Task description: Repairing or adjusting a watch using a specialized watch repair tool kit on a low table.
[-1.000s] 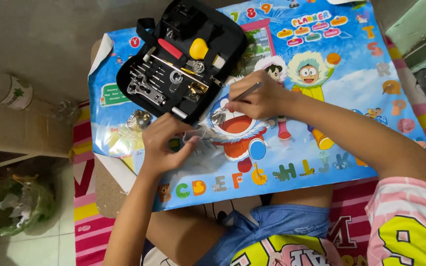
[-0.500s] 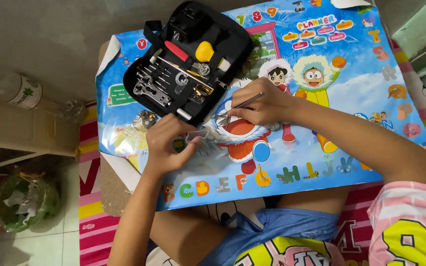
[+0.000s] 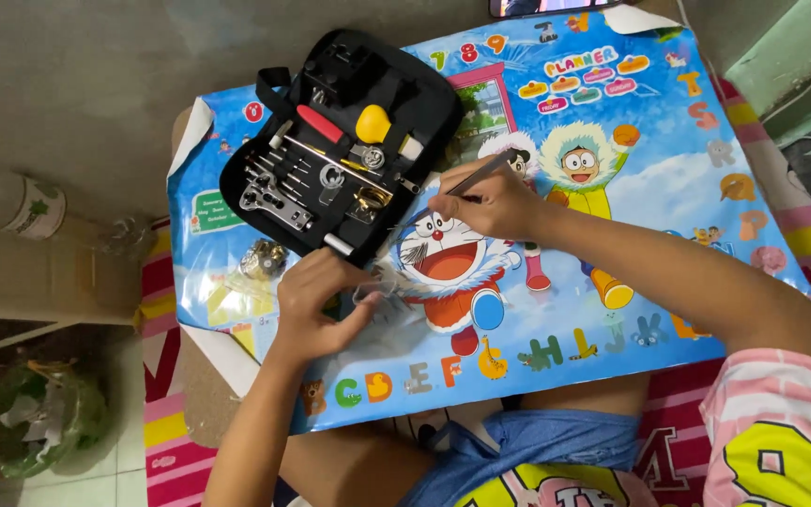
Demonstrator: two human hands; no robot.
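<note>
right grip: right hand (image 3: 492, 205) pinched around a thin metal tool (image 3: 477, 177), held like a pen, tip slanting down toward 7 o'clock.
left grip: left hand (image 3: 314, 302) curled, fingers pressed onto a small clear item (image 3: 374, 286); what it is cannot be told, possibly a plastic packet.
position of item: on the cartoon poster mat (image 3: 668, 188), just at 7 o'clock of the tool's tip, at 3 o'clock of the left hand.
tool case (image 3: 340, 150): black, lying open, at 11 o'clock of both hands; holds small drivers, a red handle, a yellow knob.
round metal part (image 3: 263, 259): on the mat at 10 o'clock of the left hand, just beside the case.
plastic bottle (image 3: 21, 207): lying at 9 o'clock, off the mat.
green bag (image 3: 44, 418): at 8 o'clock on the floor.
</note>
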